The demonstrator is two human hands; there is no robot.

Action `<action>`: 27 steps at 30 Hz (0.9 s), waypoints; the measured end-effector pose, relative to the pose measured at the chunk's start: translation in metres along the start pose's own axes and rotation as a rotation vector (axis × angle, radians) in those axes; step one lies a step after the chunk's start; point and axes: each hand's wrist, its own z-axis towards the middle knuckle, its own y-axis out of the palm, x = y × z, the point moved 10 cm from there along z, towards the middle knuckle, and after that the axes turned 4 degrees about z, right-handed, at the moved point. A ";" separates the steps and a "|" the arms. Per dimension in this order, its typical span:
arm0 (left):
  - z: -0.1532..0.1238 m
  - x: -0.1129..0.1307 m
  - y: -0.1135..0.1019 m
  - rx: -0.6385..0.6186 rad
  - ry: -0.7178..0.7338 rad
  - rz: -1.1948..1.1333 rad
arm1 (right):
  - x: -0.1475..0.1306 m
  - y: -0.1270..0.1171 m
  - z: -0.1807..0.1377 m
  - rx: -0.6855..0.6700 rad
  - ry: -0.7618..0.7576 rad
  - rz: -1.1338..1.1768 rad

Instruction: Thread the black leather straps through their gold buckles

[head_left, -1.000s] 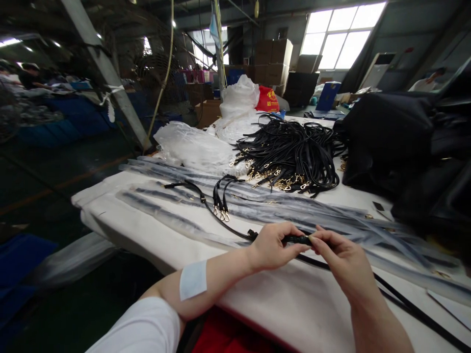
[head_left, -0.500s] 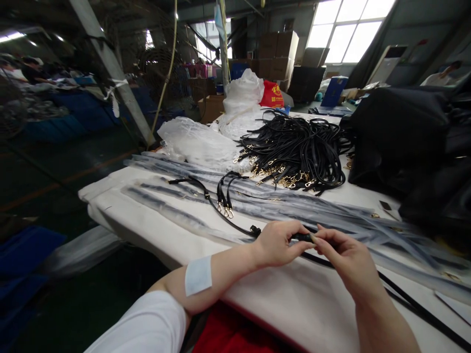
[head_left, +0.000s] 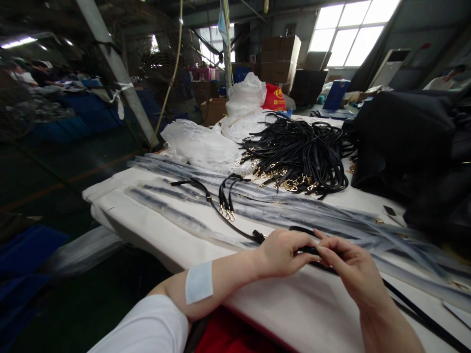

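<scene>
1. Workshop floor, dim, with windows at the back; white-covered counter (head_left: 154, 230) in front, carrying long clear sleeves (head_left: 294, 211), a heap of black straps (head_left: 301, 157) with gold clips, white plastic bags (head_left: 206, 144) and dark fabric (head_left: 412, 142) at the right.
2. Left hand (head_left: 281, 252): grip closed, thumb and fingers pinching the black strap (head_left: 217, 208) near its end, low over the counter's near edge.
3. Right hand (head_left: 349, 269): grip also closed on the same strap, fingertips touching the left hand's, so the pinch point is hidden (can't see any buckle or fold there).
4. Strap runs left across the sleeves to a pair of clips (head_left: 228, 213), and right along the counter past the right wrist.
5. Risk, my read: the strap lies over slick sleeves, so a pull could drag them, or the loose clip end, toward the counter edge.
6. Risk: both pinches are small and close together; a slip would let the thin strap spring out of the fingers.
7. Risk: the trailing length could snag near the dark fabric.
</scene>
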 end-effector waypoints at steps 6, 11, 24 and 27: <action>0.001 -0.016 -0.018 0.190 -0.158 -0.191 | 0.003 -0.011 0.001 0.166 0.012 -0.012; -0.001 -0.022 -0.024 0.245 -0.204 -0.294 | -0.002 -0.007 0.001 0.171 -0.017 0.019; 0.002 -0.022 -0.020 0.219 -0.163 -0.362 | 0.004 0.002 0.000 0.159 -0.019 0.081; 0.003 -0.031 -0.017 0.183 -0.240 -0.366 | 0.006 0.000 0.000 0.181 0.012 0.052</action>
